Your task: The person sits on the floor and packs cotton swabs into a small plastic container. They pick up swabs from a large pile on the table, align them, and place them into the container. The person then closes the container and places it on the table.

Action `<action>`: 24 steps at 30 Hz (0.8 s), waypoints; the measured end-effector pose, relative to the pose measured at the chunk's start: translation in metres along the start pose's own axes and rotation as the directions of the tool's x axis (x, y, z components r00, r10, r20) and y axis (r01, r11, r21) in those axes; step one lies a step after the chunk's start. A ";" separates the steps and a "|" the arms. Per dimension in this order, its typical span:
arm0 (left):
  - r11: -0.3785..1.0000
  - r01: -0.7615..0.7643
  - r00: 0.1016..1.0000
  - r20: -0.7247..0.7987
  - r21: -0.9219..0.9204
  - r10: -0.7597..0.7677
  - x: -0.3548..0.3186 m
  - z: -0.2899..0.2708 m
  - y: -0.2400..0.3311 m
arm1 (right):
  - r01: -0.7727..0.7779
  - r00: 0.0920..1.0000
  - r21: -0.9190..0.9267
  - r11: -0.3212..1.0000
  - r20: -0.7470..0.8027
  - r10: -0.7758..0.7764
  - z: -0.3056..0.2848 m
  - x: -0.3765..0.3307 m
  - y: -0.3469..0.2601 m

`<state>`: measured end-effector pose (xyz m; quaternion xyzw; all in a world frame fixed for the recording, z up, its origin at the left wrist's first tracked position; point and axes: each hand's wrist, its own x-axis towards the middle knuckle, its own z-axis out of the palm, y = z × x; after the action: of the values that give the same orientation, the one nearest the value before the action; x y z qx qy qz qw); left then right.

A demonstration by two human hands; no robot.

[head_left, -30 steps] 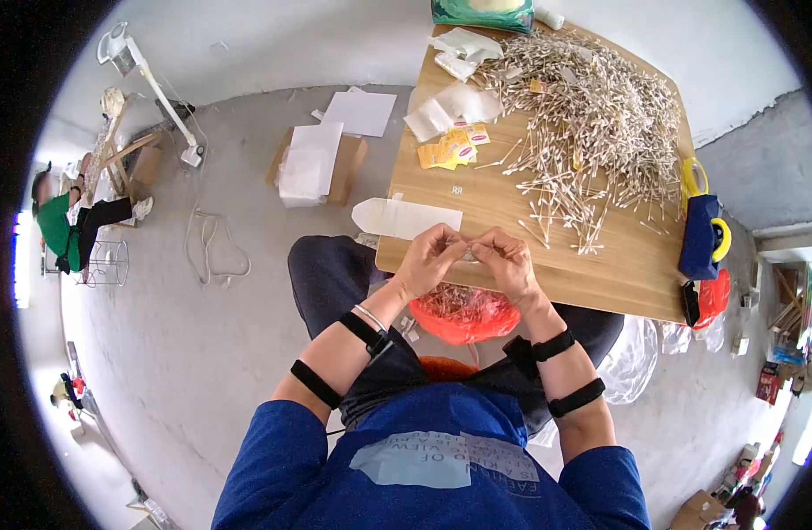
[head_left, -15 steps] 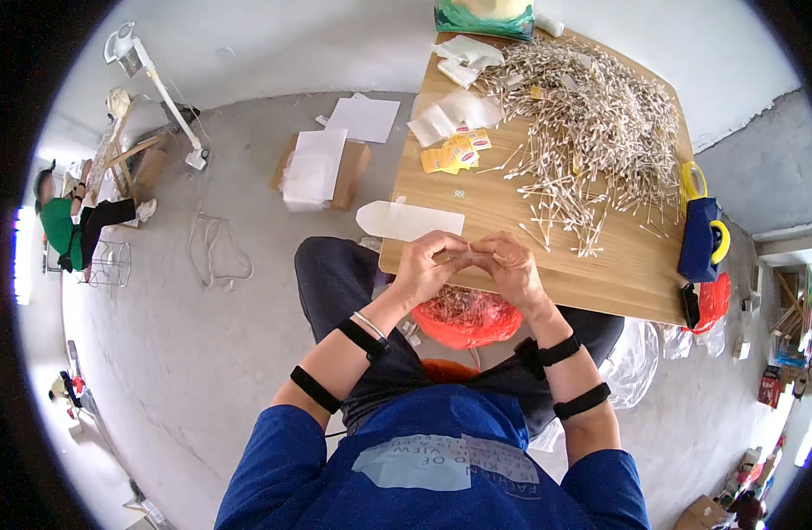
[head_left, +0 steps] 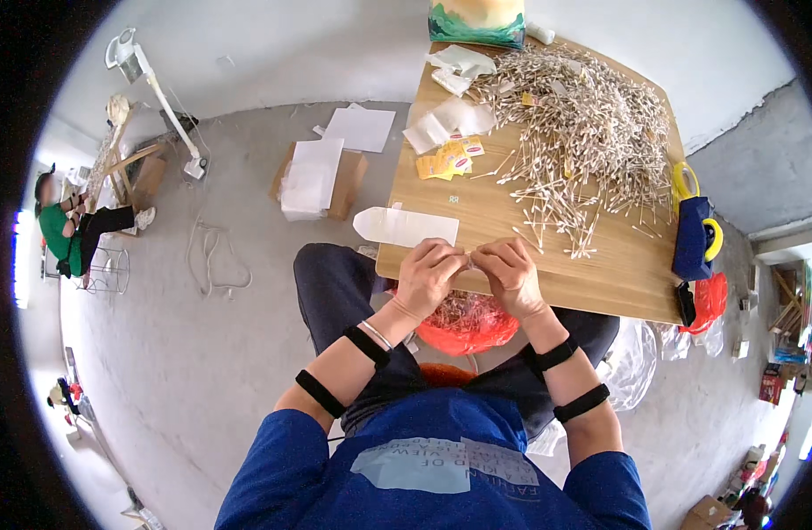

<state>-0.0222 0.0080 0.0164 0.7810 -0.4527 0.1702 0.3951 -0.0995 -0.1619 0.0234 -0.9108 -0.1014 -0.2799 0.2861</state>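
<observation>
Small clear plastic packet (head_left: 468, 261), pinched between both hands at the near edge of the light wooden table (head_left: 512, 256); mostly hidden, contents unreadable. Left hand (head_left: 430, 276) and right hand (head_left: 510, 274) meet, fingertips clamped on it. Flat clear bag (head_left: 406, 227) lies just left. White cotton swab pile (head_left: 582, 124) sits beyond. Red bag (head_left: 463, 322) partly covered below.

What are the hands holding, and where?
Left hand and right hand pinch a small clear bag between them, by its ends; what's inside cannot be told.
</observation>
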 end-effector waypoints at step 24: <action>0.938 -0.135 0.990 0.078 0.320 0.116 0.013 -0.012 0.001 | 0.202 0.979 -0.389 0.899 0.068 -0.191 0.002 0.010 0.009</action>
<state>-0.0150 0.0091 0.0327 0.8096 -0.4786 0.2444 0.2362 -0.0871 -0.1683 0.0235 -0.9386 -0.1383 -0.3090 0.0657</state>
